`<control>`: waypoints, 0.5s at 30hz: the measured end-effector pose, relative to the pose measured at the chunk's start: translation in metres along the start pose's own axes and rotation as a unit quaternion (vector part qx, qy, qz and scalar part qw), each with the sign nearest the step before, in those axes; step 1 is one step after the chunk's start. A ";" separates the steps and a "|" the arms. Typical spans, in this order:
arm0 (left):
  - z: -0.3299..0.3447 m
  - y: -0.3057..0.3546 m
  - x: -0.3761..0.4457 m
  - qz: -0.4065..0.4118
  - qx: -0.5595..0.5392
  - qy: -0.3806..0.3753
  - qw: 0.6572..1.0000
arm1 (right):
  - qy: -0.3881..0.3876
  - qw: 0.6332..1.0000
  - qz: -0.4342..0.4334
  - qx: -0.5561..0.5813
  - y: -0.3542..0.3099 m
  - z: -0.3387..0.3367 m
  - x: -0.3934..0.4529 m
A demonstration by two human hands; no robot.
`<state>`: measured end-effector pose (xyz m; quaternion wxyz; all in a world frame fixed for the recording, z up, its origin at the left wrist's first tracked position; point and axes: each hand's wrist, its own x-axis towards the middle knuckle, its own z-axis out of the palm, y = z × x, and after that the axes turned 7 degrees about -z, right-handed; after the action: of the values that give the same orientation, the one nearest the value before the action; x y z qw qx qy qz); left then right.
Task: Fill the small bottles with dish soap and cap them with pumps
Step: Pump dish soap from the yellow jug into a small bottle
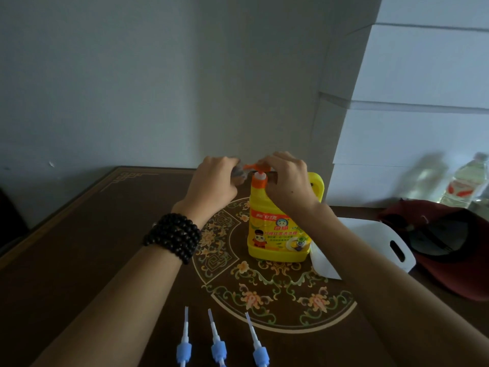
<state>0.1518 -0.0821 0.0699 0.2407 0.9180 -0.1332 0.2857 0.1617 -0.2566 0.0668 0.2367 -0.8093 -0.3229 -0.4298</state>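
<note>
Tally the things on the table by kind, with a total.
Blue pump caps: 3
Yellow dish soap jug: 1
Small bottle, in the left hand: 1
White plastic bag: 1
Red cap: 1
Clear drink bottles: 2
Total: 9

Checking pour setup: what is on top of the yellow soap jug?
An orange pump sits on the soap jug. The right hand covers its head. The left hand holds something at the spout, mostly hidden.
</note>
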 end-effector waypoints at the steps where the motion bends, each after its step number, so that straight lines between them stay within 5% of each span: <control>1: 0.003 -0.002 -0.002 -0.004 0.003 -0.007 1.000 | 0.001 1.000 0.004 0.002 0.000 0.004 -0.003; 10: -0.009 0.002 0.006 0.010 -0.010 0.008 1.000 | -0.043 0.999 -0.020 -0.011 -0.002 -0.014 0.008; 15: 0.001 -0.001 0.000 0.007 -0.021 0.009 1.000 | 0.011 1.000 -0.006 0.008 -0.005 -0.006 -0.002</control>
<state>0.1530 -0.0820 0.0691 0.2590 0.9092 -0.1430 0.2931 0.1540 -0.2576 0.0691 0.2441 -0.8005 -0.3292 -0.4374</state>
